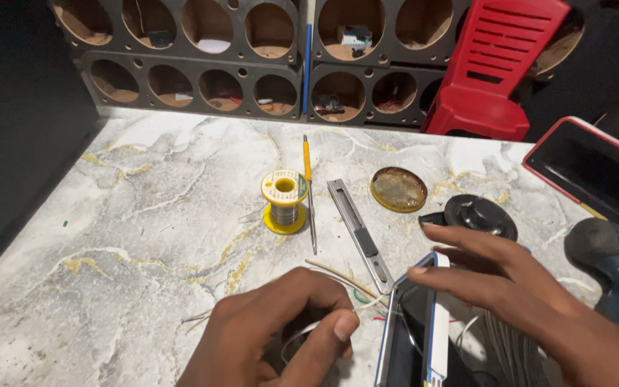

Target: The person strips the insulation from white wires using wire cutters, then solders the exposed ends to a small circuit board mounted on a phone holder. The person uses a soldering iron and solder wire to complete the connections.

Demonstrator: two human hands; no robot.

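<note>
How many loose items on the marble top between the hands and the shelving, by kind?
Solder spool: 1
Yellow-handled screwdriver: 1
Utility knife: 1
Round flux tin: 1
Black round disc: 1
Total: 5

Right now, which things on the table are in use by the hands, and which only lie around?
In use:
left hand pinching thin white wires
right hand on the blue-edged device

Lying about:
solder spool
yellow-handled tool
utility knife
round tin
black cap

The left hand (274, 330) hides the wire's (338, 276) lower end.
</note>
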